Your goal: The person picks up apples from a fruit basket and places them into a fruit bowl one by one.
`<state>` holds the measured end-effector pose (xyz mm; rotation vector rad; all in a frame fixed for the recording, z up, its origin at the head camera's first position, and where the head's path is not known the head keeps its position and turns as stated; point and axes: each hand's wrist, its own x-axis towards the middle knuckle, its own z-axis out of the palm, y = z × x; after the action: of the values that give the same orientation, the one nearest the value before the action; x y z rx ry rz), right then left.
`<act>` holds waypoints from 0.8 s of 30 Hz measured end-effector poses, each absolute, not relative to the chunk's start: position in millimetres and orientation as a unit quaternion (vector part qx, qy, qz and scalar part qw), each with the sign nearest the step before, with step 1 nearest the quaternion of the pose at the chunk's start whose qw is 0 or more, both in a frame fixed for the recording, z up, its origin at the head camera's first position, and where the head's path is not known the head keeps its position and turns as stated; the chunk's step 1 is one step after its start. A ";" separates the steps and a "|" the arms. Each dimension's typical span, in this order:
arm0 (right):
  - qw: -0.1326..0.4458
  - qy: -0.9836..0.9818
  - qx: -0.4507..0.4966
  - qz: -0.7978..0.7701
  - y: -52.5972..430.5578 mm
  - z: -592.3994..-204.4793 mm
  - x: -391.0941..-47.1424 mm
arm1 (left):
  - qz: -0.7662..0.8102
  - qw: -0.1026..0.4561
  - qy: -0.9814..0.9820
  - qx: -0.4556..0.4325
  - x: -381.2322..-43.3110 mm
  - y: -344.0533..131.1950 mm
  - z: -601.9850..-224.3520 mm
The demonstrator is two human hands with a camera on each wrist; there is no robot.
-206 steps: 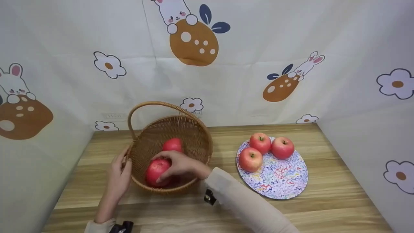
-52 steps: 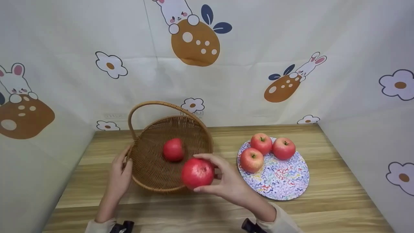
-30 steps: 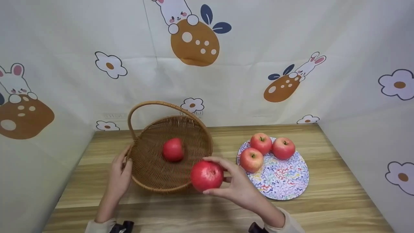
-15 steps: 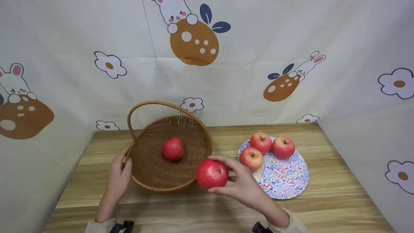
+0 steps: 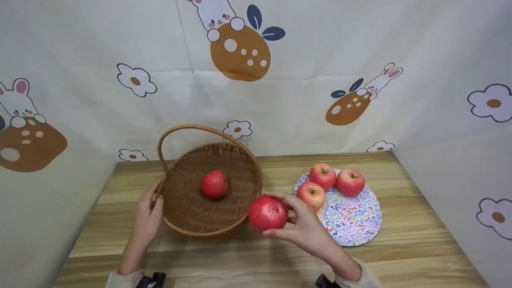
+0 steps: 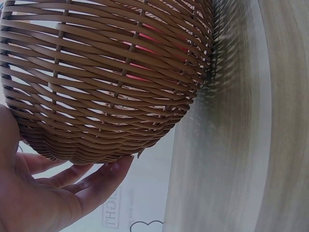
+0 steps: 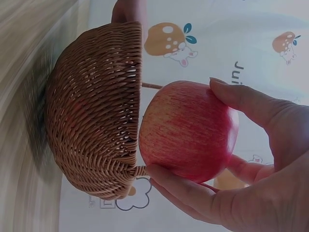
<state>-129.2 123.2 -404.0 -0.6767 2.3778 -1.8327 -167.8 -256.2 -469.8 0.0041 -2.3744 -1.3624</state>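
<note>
A red apple [image 5: 268, 213] is held up in my right hand [image 5: 310, 228], pinched between thumb and fingers. In the right wrist view the apple [image 7: 189, 130] appears beside the rim of the wicker basket [image 7: 94, 111]. My left hand [image 5: 146, 216] holds the left rim of the basket [image 5: 208, 234]; in the left wrist view its fingers [image 6: 104, 186] lie curled against the woven wall. Another red apple [image 5: 214, 185] sits inside the basket. At right, three apples, one of them the front apple [image 5: 311, 195], stand on a round patterned plate [image 5: 354, 224].
The basket's arched handle [image 5: 192, 126] rises at the back. Pale patterned cloth walls [image 5: 288, 104] enclose the wooden table [image 5: 224, 264] at the back and both sides. The right forearm passes in front of the plate's near side.
Earlier, my right hand was inside the basket on the apple. It has lifted that apple out and moved right, slowly of late. My left hand has stayed at the rim.
</note>
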 end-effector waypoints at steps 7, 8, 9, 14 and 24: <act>0.034 0.770 -0.204 -0.603 127.8 -404.3 -130.8 | -0.489 0.202 -0.849 -0.002 -166.9 -255.1 -468.7; 0.032 0.770 -0.203 -0.604 128.4 -404.4 -131.2 | -0.490 0.201 -0.848 -0.004 -166.7 -255.3 -468.6; 0.030 0.770 -0.203 -0.604 129.1 -404.5 -131.6 | -0.491 0.200 -0.848 -0.004 -166.3 -255.1 -468.3; 0.027 0.768 -0.198 -0.608 132.3 -405.2 -133.6 | -0.487 0.193 -0.852 -0.002 -166.5 -256.0 -468.1; 0.019 0.774 -0.180 -0.607 139.2 -405.3 -135.5 | -0.494 0.184 -0.850 0.001 -165.4 -255.7 -465.5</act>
<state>-135.5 139.2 -405.3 -0.5583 2.4009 -1.8846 -165.4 -255.7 -465.5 0.0028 -2.3970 -1.3923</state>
